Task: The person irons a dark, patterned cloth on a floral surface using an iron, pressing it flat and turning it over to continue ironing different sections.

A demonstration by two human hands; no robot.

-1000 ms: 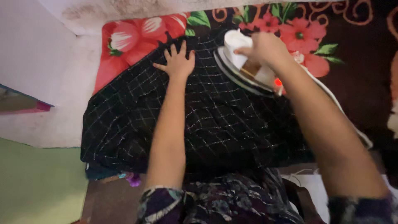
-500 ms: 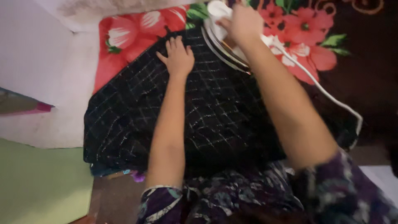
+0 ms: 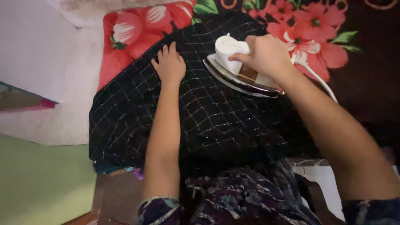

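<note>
Nearest us the black checked cloth [image 3: 200, 121] lies spread over the red floral blanket [image 3: 137, 29]. Our left hand [image 3: 169, 66] presses it flat, fingers spread; we'd judge it best kept clear of the iron [image 3: 237, 68], just beside, which our right hand [image 3: 265, 55] grips closed. No containers show

Dim, warm indoor light. Iron [image 3: 233, 62] top is the brightest spot, mildly glaring. Right of iron, cloth [image 3: 375, 83] sinks into shadow. Below iron, forearms soft, slightly blurred; fine grain throughout.
</note>
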